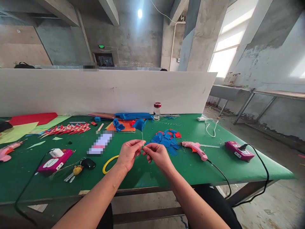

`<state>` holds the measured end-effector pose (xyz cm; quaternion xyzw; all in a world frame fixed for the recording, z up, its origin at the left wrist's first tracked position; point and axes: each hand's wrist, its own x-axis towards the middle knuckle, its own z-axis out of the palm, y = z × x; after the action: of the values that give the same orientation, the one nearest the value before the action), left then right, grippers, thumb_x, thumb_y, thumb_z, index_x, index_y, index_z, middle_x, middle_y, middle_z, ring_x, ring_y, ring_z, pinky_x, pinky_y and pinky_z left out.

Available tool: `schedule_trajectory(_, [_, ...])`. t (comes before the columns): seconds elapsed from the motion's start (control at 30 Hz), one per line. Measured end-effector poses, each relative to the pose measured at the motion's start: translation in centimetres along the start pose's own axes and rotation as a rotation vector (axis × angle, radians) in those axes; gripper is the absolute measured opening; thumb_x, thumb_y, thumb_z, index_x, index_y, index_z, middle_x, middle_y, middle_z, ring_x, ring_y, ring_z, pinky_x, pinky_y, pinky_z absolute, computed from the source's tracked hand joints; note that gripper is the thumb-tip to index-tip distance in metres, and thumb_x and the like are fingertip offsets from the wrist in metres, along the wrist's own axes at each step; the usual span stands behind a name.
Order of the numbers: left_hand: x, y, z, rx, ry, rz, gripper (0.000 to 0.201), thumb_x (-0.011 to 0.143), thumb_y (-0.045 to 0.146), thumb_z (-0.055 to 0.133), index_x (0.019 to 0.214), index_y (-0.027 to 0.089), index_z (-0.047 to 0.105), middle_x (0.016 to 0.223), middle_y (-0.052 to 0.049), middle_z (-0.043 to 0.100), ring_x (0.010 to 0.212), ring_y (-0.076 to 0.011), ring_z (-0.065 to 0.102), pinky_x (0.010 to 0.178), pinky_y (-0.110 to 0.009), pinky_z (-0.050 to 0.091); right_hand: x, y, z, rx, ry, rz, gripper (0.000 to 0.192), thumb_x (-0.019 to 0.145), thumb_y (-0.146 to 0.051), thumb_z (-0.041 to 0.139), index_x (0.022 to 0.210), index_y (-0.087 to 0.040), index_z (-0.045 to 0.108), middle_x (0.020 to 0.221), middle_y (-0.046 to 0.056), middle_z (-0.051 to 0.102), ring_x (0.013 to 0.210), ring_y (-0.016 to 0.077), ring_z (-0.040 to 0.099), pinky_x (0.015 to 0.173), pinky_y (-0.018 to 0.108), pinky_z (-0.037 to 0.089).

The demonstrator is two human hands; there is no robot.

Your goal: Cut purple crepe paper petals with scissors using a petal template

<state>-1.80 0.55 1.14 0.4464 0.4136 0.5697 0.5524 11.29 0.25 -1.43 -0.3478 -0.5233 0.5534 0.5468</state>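
Observation:
Above the green table, my left hand (130,154) and my right hand (156,153) meet with fingers pinched on a thin pale stem (142,136). At the stem's top sits a blue paper petal (140,124), upright. Whatever else may lie between the fingertips is too small to tell. Just beyond my right hand spreads a pile of blue and red paper pieces (164,139). A pink glue gun (194,149) lies to the right of that pile, apart from my hand. Near my left wrist, a yellow ring (108,163) is partly covered by the arm.
A glass jar with a red lid (157,111) stands near the white partition (133,90). Purple power strips (239,150) with black cords lie right and left. Keys (71,176), red-and-white folded strips (68,128) and coloured paper sheets (33,119) cover the green table's (202,173) left side.

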Motion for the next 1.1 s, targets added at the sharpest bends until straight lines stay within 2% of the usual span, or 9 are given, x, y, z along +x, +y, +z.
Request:
schedule_trajectory(0.17, [0.1, 1.1, -0.5, -0.01, 0.001, 0.02, 0.021, 0.057, 0.03, 0.083, 0.068, 0.014, 0.075, 0.057, 0.0, 0.062, 0.05, -0.0059, 0.045, 0.049, -0.021, 0.033, 0.4, -0.1, -0.9, -0.067, -0.039, -0.013, 0.034, 0.066, -0.049, 0.076, 0.079, -0.019, 0.069, 0.06, -0.001, 0.064, 0.046, 0.0115, 0.053, 0.044, 0.024, 0.045])
schedule_trajectory(0.27, [0.5, 2.0, -1.3, -0.019, -0.026, 0.006, 0.021, 0.058, 0.029, 0.083, 0.07, 0.013, 0.075, 0.062, -0.002, 0.065, 0.05, -0.0052, 0.045, 0.046, -0.02, 0.031, 0.9, -0.2, -2.3, -0.214, 0.084, -0.093, 0.029, 0.065, -0.047, 0.077, 0.069, -0.02, 0.066, 0.052, -0.003, 0.057, 0.046, 0.012, 0.049, 0.044, 0.024, 0.04])
schedule_trajectory(0.37, [0.8, 2.5, -2.0, -0.025, -0.066, -0.022, 0.023, 0.058, 0.028, 0.084, 0.071, 0.012, 0.074, 0.068, -0.005, 0.067, 0.05, -0.0053, 0.046, 0.045, -0.019, 0.029, 1.2, -0.4, -3.8, -0.414, 0.151, -0.17, 0.025, 0.072, -0.043, 0.071, 0.064, -0.02, 0.067, 0.056, 0.0, 0.063, 0.053, 0.0145, 0.053, 0.051, 0.026, 0.041])
schedule_trajectory(0.47, [1.0, 2.3, -2.3, -0.027, -0.109, -0.037, 0.024, 0.059, 0.029, 0.084, 0.072, 0.011, 0.074, 0.066, -0.005, 0.065, 0.049, -0.0056, 0.046, 0.043, -0.018, 0.028, 1.1, -0.9, -4.7, -0.532, 0.131, -0.204, 0.017, 0.076, -0.037, 0.066, 0.069, -0.022, 0.072, 0.065, 0.001, 0.07, 0.059, 0.0175, 0.058, 0.059, 0.029, 0.043])
schedule_trajectory(0.57, [1.1, 1.8, -2.4, -0.031, -0.139, -0.033, 0.024, 0.061, 0.03, 0.083, 0.073, 0.012, 0.073, 0.068, -0.003, 0.063, 0.051, -0.0058, 0.046, 0.043, -0.018, 0.026, 0.8, -1.6, -5.0, -0.622, 0.125, -0.203, 0.017, 0.074, -0.036, 0.07, 0.062, -0.024, 0.071, 0.06, 0.001, 0.068, 0.057, 0.0184, 0.056, 0.059, 0.031, 0.042])
schedule_trajectory(0.67, [0.8, 1.4, -2.1, -0.018, -0.157, -0.041, 0.023, 0.063, 0.031, 0.082, 0.073, 0.013, 0.071, 0.067, -0.002, 0.061, 0.051, -0.0061, 0.045, 0.042, -0.018, 0.026, 0.7, -2.1, -5.1, -0.703, 0.098, -0.33, 0.007, 0.075, -0.029, 0.069, 0.072, -0.027, 0.075, 0.074, 0.002, 0.073, 0.073, 0.0225, 0.063, 0.072, 0.034, 0.046])
schedule_trajectory(0.77, [0.3, 0.8, -1.2, 0.008, -0.177, -0.066, 0.024, 0.063, 0.033, 0.083, 0.072, 0.014, 0.071, 0.066, -0.002, 0.062, 0.05, -0.0057, 0.044, 0.042, -0.018, 0.025, 0.8, -2.1, -5.0, -0.64, 0.139, -0.385, 0.013, 0.079, -0.026, 0.064, 0.081, -0.028, 0.077, 0.085, 0.003, 0.076, 0.083, 0.0238, 0.066, 0.081, 0.036, 0.047])
schedule_trajectory(0.87, [-0.1, 0.1, -0.2, 0.012, -0.192, -0.091, 0.027, 0.061, 0.035, 0.084, 0.07, 0.014, 0.07, 0.065, 0.0, 0.061, 0.049, -0.0049, 0.043, 0.042, -0.018, 0.025, 1.0, -1.7, -4.5, -0.464, 0.116, -0.281, 0.018, 0.082, -0.032, 0.061, 0.08, -0.025, 0.077, 0.082, 0.003, 0.076, 0.081, 0.0226, 0.068, 0.08, 0.035, 0.048])
schedule_trajectory(1.1, [-0.5, -0.7, 0.5, -0.014, -0.203, -0.149, 0.031, 0.058, 0.037, 0.087, 0.07, 0.015, 0.069, 0.062, 0.003, 0.059, 0.048, -0.0038, 0.042, 0.041, -0.017, 0.026, 0.5, -1.8, -3.5, -0.029, 0.081, -0.046, 0.022, 0.062, -0.039, 0.081, 0.07, -0.019, 0.075, 0.076, 0.004, 0.074, 0.073, 0.0183, 0.064, 0.075, 0.031, 0.047])
